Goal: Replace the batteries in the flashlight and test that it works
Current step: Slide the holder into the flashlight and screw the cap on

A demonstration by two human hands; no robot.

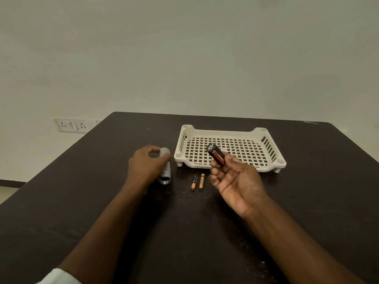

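The grey metal flashlight body (165, 171) lies on the dark table, its open threaded end facing me. My left hand (146, 163) rests over it with fingers curled around its far end. Raised above the table, my right hand (233, 179) pinches a black battery holder (216, 154) with red-labelled cells in it, tilted up to the left. Two small copper-and-black batteries (197, 182) lie side by side on the table between my hands.
A cream perforated plastic tray (229, 133) stands behind my right hand, nothing visible in it. The dark table (184, 232) reaches to a pale wall. A wall socket plate (71, 125) sits at the left, beyond the table edge.
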